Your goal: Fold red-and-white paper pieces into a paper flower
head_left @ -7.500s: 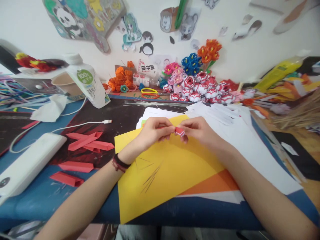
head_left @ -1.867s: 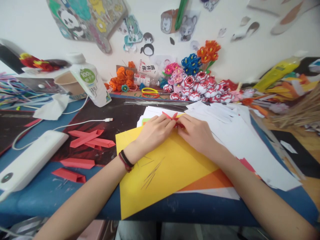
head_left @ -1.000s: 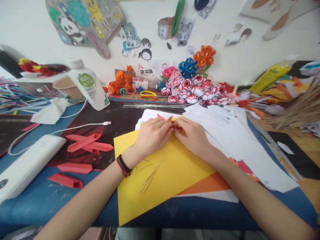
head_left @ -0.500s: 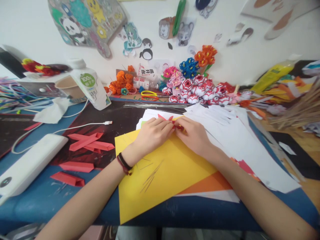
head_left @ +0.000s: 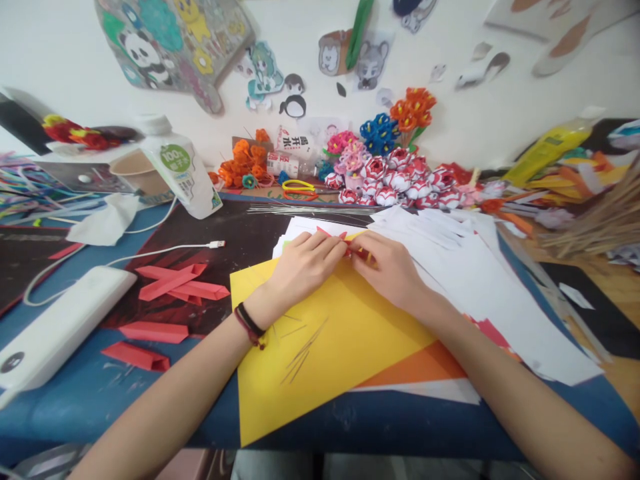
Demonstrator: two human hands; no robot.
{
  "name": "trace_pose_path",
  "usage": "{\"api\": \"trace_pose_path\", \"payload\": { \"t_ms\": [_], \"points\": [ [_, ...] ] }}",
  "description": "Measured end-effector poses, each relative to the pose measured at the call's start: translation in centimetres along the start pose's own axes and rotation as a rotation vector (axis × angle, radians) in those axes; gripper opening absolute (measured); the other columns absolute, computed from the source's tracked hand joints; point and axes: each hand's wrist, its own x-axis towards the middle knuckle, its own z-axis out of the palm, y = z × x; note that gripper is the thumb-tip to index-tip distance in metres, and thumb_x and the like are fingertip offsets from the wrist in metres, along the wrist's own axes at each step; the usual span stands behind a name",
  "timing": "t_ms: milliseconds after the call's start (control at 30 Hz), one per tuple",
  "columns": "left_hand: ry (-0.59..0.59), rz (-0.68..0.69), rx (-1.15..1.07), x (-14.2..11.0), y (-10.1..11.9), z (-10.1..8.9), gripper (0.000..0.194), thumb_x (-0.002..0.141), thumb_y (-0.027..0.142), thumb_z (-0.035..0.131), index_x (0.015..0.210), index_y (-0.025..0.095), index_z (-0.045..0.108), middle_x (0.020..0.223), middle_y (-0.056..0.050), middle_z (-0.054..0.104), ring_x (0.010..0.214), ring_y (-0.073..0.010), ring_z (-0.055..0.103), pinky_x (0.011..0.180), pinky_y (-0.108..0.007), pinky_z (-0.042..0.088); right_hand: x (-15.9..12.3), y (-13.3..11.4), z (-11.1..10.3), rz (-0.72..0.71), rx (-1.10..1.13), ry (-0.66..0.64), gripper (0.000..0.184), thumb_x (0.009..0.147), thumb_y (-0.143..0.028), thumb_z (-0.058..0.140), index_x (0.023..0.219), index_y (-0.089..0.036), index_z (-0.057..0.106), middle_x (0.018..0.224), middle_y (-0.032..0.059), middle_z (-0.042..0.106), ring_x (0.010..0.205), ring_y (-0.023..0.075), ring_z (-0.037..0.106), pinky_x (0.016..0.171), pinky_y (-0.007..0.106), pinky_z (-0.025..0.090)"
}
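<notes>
Red folded-paper piece (head_left: 343,235) was found at the fingertips of both hands, above the far edge of a yellow sheet (head_left: 380,320); it was taken as the centre of the clock face, with twelve o'clock toward the wall. Two pointed tips projected on the far side; the remainder was largely hidden by the fingers.

Left hand (head_left: 313,263), at eight o'clock, grasped the piece, its back turned upward and its fingers bunched. Right hand (head_left: 387,263), at four o'clock, pinched the piece between thumb and curled fingers.

Beneath the yellow sheet, an orange sheet (head_left: 425,363) showed toward five o'clock. White paper sheets (head_left: 480,280) spread between three and four o'clock.

Between eight and nine o'clock, crossed red paper strips (head_left: 183,283) lay on a dark mat (head_left: 245,230); two further red folded strips (head_left: 137,357) lay separately, nearer the person. Farther out on the blue table (head_left: 50,413) lay a white power bank (head_left: 75,320).

A white bottle (head_left: 183,170) stood at ten o'clock. Red-and-white paper flowers (head_left: 400,177) were massed at one o'clock.
</notes>
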Motion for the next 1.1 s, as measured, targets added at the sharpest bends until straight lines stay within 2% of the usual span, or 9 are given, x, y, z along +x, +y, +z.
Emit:
{"api": "trace_pose_path", "payload": {
  "t_ms": [300,533,700,867,1100],
  "points": [
    [0.088,-0.002,0.02,-0.1,0.4,0.0,0.013,0.1,0.017,0.044,0.1,0.016,0.058,0.084,-0.002,0.07,0.08,-0.0148,0.063,0.063,-0.03,0.036,-0.2,-0.2,0.0,-0.039,-0.116,0.039,0.01,0.087,-0.013,0.054,0.087,-0.02,0.062,0.087,0.001,0.065,0.077,0.0153,0.061,0.067,0.027,0.042],
    [0.086,0.079,0.068,-0.2,0.3,0.2,0.015,0.098,0.012,0.045,0.087,0.015,0.056,0.076,-0.001,0.065,0.072,-0.0148,0.059,0.064,-0.03,0.04,-0.3,-0.4,0.3,-0.157,-0.27,0.095,0.017,0.086,-0.01,0.056,0.099,-0.018,0.064,0.103,0.0066,0.069,0.095,0.0231,0.063,0.078,0.033,0.046],
    [0.041,0.165,0.094,-0.1,0.1,-0.2,0.02,0.097,0.01,0.045,0.079,0.015,0.054,0.072,-0.001,0.06,0.068,-0.0151,0.055,0.062,-0.03,0.039,-0.6,-0.2,0.6,-0.272,-0.252,0.115,0.017,0.088,-0.008,0.05,0.085,-0.016,0.064,0.09,0.007,0.07,0.087,0.0221,0.062,0.075,0.033,0.046],
    [-0.01,0.262,0.106,0.3,0.1,-0.8,0.021,0.098,0.01,0.042,0.083,0.013,0.056,0.075,-0.003,0.061,0.073,-0.0162,0.056,0.064,-0.03,0.04,-0.7,0.1,0.6,-0.308,-0.246,0.099,0.022,0.083,-0.001,0.047,0.077,-0.015,0.062,0.083,0.0061,0.068,0.079,0.0193,0.06,0.069,0.031,0.043],
    [0.013,0.302,0.094,0.5,0.4,-1.2,0.026,0.098,0.008,0.043,0.075,0.014,0.054,0.071,-0.002,0.058,0.069,-0.0155,0.055,0.059,-0.031,0.035,-0.5,-0.1,0.1,-0.46,-0.385,0.156,0.023,0.076,0.001,0.05,0.063,-0.016,0.058,0.065,0.0034,0.059,0.063,0.017,0.05,0.058,0.032,0.034]
  ]
}}
